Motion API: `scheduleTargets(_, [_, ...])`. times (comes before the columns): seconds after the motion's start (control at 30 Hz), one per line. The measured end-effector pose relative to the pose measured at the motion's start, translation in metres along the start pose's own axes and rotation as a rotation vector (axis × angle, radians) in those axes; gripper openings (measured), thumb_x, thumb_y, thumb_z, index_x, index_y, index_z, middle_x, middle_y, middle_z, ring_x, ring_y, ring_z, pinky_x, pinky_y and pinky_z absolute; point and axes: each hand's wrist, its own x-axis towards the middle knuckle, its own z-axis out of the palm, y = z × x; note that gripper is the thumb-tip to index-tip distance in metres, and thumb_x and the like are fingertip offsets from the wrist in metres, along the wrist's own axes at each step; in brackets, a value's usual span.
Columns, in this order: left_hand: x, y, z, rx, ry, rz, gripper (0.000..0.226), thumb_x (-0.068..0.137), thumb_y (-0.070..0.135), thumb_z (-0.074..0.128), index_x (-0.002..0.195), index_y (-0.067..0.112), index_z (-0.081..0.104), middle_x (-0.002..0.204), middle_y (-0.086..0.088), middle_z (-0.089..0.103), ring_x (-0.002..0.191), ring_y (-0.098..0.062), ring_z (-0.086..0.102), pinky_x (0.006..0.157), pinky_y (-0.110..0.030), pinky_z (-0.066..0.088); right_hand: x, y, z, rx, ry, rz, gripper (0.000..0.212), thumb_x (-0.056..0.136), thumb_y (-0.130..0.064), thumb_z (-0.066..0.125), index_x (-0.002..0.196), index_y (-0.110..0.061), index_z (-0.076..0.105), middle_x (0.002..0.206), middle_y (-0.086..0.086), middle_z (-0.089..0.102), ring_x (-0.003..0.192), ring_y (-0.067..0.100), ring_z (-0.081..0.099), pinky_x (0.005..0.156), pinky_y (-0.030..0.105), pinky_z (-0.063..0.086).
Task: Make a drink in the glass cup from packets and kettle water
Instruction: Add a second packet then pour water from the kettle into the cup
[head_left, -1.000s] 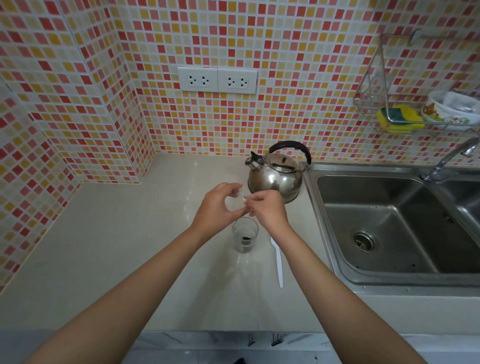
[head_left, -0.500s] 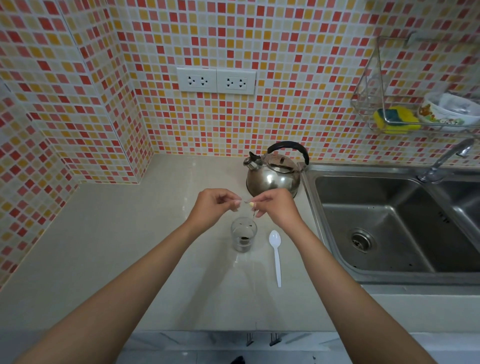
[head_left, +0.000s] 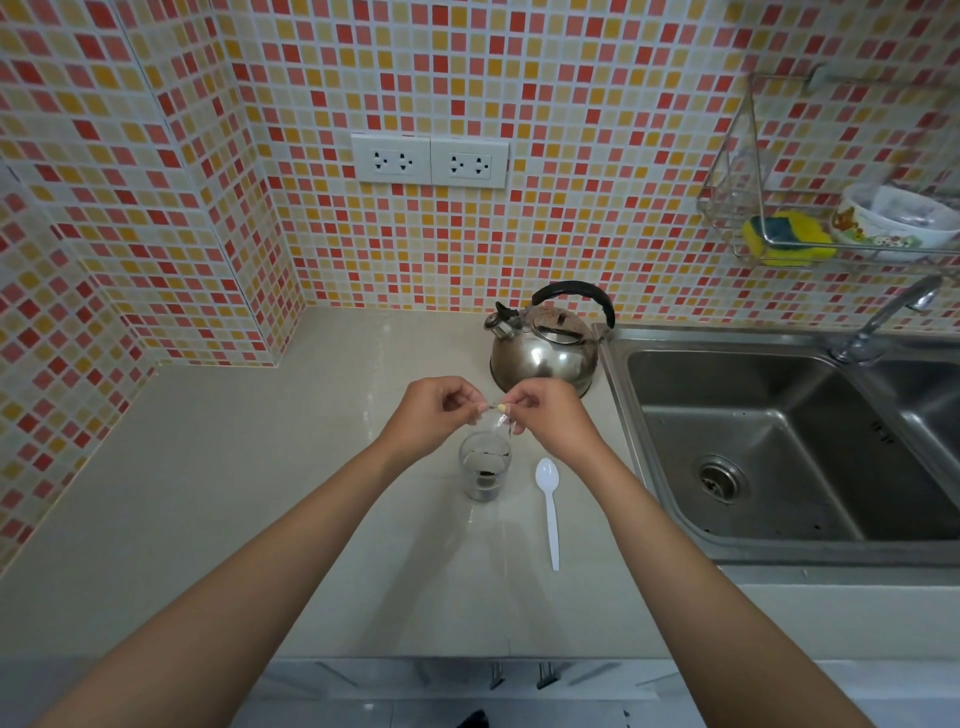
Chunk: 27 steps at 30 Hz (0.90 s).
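Home kitchen: tiled wall (head_left: 571, 104), steel sink (head_left: 779, 441), kettle (head_left: 543, 353), countertop (head_left: 234, 493).

Both forearms are bare, with no sleeves showing.

The wall (head_left: 571, 130) is a mosaic of red, orange, yellow and cream squares. Beyond the fingers (head_left: 511, 402) stands a silver kettle (head_left: 543, 358) with a black handle. Below them, a clear cup (head_left: 484, 470) holds dark grounds; a white spoon (head_left: 549, 506) lies on the beige table (head_left: 234, 493).
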Motion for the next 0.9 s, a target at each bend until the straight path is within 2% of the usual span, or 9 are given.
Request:
scheduleTargets(0.1, [-0.001,0.004,-0.001,0.001,-0.038,0.02,0.005,0.084,0.014,0.07,0.085,0.01,0.073,0.071,0.0,0.07,0.065,-0.005,0.063,0.063,-0.009,0.049,-0.001,-0.002,0.0,-0.005,-0.019,-0.03,0.003,0.082,-0.011,0.069,0.08,-0.01,0.071,0.064,0.001,0.065,0.047,-0.001,0.055,0.051,0.009,0.044])
scheduleTargets(0.23, [0.001,0.007,0.002,0.046,-0.05,0.047,0.007,0.083,0.009,0.069,0.078,0.013,0.073,0.068,0.001,0.068,0.063,-0.006,0.059,0.062,-0.014,0.048,0.001,-0.004,0.002,-0.131,-0.051,-0.064,0.008,0.086,-0.008,0.064,0.082,-0.009,0.07,0.065,0.005,0.062,0.059,0.016,0.056,0.062,0.029,0.049])
scheduleTargets(0.37, [0.003,0.005,0.002,0.045,-0.051,0.036,0.007,0.082,0.011,0.071,0.078,0.015,0.074,0.067,0.002,0.069,0.062,-0.004,0.061,0.062,-0.012,0.049,0.0,-0.002,0.005,-0.18,-0.015,-0.079,0.009,0.088,-0.009,0.061,0.085,-0.009,0.07,0.071,0.005,0.062,0.059,0.012,0.053,0.055,0.021,0.042])
scheduleTargets(0.47, [0.004,0.002,-0.003,-0.038,-0.038,0.004,0.006,0.081,0.018,0.074,0.083,0.013,0.076,0.073,-0.006,0.073,0.068,-0.011,0.068,0.072,-0.021,0.055,-0.002,0.0,0.004,-0.105,0.019,-0.071,0.01,0.087,-0.01,0.063,0.089,-0.007,0.072,0.07,0.001,0.064,0.055,0.003,0.054,0.059,0.019,0.047])
scheduleTargets(0.53, [0.005,0.0,-0.006,-0.068,-0.037,-0.022,0.009,0.082,0.014,0.073,0.085,0.006,0.075,0.073,-0.01,0.073,0.067,-0.015,0.068,0.075,-0.027,0.056,-0.002,0.002,0.003,-0.058,0.019,-0.05,0.01,0.087,-0.009,0.063,0.09,-0.006,0.073,0.069,0.001,0.065,0.049,-0.001,0.055,0.054,0.009,0.045])
scheduleTargets(0.63, [0.006,-0.001,-0.006,0.017,-0.042,-0.034,0.006,0.083,0.01,0.071,0.083,0.005,0.073,0.073,-0.012,0.072,0.063,-0.012,0.067,0.072,-0.025,0.055,-0.002,0.003,0.002,-0.079,-0.026,-0.015,0.011,0.087,-0.011,0.064,0.09,-0.007,0.074,0.066,-0.001,0.065,0.045,-0.003,0.056,0.047,0.003,0.04])
scheduleTargets(0.7, [0.006,0.0,-0.004,0.094,-0.044,-0.024,0.006,0.084,0.008,0.069,0.08,0.008,0.073,0.074,-0.014,0.073,0.061,-0.01,0.065,0.068,-0.022,0.052,-0.001,0.003,0.004,-0.146,-0.042,-0.01,0.011,0.087,-0.011,0.064,0.088,-0.006,0.074,0.069,0.002,0.065,0.05,0.0,0.054,0.047,0.008,0.041])
scheduleTargets(0.8, [0.007,0.002,-0.004,0.153,-0.052,-0.002,0.007,0.084,0.008,0.068,0.081,0.008,0.074,0.078,-0.014,0.073,0.064,-0.013,0.063,0.067,-0.022,0.051,-0.002,0.003,0.009,-0.219,-0.015,-0.048,0.011,0.086,-0.008,0.062,0.084,-0.006,0.073,0.077,0.01,0.069,0.061,0.012,0.058,0.059,0.024,0.048])
scheduleTargets(0.9, [0.009,0.002,-0.01,0.193,-0.094,0.012,0.007,0.083,0.011,0.07,0.083,0.009,0.077,0.078,-0.011,0.074,0.064,-0.009,0.063,0.067,-0.019,0.051,-0.005,0.002,0.011,-0.284,-0.028,-0.096,0.011,0.083,-0.014,0.063,0.084,-0.013,0.074,0.08,0.002,0.069,0.072,0.017,0.061,0.067,0.033,0.051])
